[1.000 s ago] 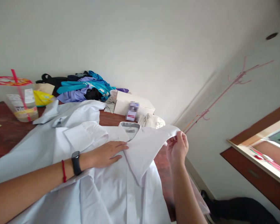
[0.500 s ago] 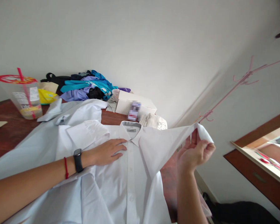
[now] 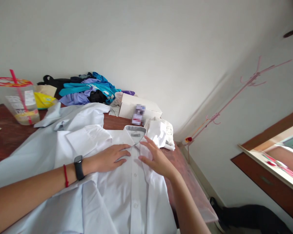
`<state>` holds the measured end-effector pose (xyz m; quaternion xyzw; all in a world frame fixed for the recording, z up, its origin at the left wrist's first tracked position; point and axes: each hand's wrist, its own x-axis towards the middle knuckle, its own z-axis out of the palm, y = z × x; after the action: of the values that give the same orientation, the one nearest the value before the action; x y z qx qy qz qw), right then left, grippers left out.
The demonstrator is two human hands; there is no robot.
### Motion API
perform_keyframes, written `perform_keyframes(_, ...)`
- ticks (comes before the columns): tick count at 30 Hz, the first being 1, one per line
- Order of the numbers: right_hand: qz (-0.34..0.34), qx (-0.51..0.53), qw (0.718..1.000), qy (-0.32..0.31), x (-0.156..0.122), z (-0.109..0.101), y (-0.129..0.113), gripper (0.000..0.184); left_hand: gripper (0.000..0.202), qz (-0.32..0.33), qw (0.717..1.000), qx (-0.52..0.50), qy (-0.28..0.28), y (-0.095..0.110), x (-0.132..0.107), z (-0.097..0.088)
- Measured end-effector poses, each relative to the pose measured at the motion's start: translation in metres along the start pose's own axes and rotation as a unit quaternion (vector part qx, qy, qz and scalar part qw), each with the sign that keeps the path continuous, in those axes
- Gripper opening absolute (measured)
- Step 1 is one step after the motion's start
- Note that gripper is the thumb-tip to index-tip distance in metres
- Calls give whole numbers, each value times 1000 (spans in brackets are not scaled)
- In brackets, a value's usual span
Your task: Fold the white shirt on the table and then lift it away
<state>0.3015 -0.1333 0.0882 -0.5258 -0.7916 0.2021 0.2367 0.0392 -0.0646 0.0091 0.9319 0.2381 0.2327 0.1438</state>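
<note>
A white button-up shirt [image 3: 122, 198] lies front up on the dark red table [image 3: 113, 123], its collar [image 3: 128, 134] pointing away from me. My left hand [image 3: 111, 158] rests flat on the shirt's chest, left of the button strip, fingers apart. On the other side of the strip, just below the collar, my right hand [image 3: 156, 159] touches the cloth with its fingers spread. The right sleeve [image 3: 157, 132] lies bunched beyond that hand, near the table's right edge. At the left, the other sleeve [image 3: 85, 138] is folded across the shirt.
A plastic cup with a straw [image 3: 24, 104] stands at the left beside a yellow packet [image 3: 45, 100]. Behind are heaped blue and black clothes [image 3: 88, 89] and a white box [image 3: 148, 107]. More pale cloth [image 3: 17, 169] spreads leftward. A pink coat rack [image 3: 230, 97] stands right.
My right hand has let go of the raised sleeve and come left onto the shirt below the collar. The sleeve has dropped to the table. My left hand stays on the chest.
</note>
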Motion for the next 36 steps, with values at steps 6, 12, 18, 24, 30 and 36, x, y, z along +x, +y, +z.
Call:
perform_keyframes(6,54,-120,974,-185,0,10,5,92,29,-8,1000,-7,4,1,-1,-1)
perform_keyframes(12,117,-163,970,-139,0,12,12,89,29,-3,1000,-2,4,2,0,-2)
perform_keyframes(18,128,-180,969,-112,-1,16,16,96,29,1,1000,3,0,2,0,-2)
perform_keyframes(24,125,-194,972,-46,0,10,37,99,29,4,1000,-7,16,2,-1,-2)
perform_keyframes(30,148,-164,975,-11,6,13,37,85,29,5,1000,-8,18,2,-1,-1)
perform_keyframes(36,166,-156,973,38,10,16,34,70,29,1,1000,-7,14,3,-1,-2)
